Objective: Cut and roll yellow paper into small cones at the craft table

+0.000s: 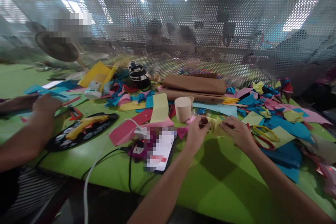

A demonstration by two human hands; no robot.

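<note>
Between my two hands is a small piece of folded yellow paper (pixel 216 126), held just above the green table. My left hand (pixel 197 131) pinches its left side, fingers closed. On the other side my right hand (pixel 237 131) grips the paper with thumb and fingertips. The exact shape of the folds is too small to make out. Close behind my left hand stands a cream-coloured cylinder (pixel 183 109), with pink paper (pixel 183 132) near its foot. Scissors with yellow and red handles (pixel 265 136) lie right of my right hand.
A phone (pixel 162 150) and a purple power bank (pixel 141 149) with cables lie left of my forearms. Brown paper rolls (pixel 194 85) lie behind; blue sheets (pixel 286 157) are at right. A co-worker's hands (pixel 44 105) are at far left, beyond a black tray (pixel 84 131).
</note>
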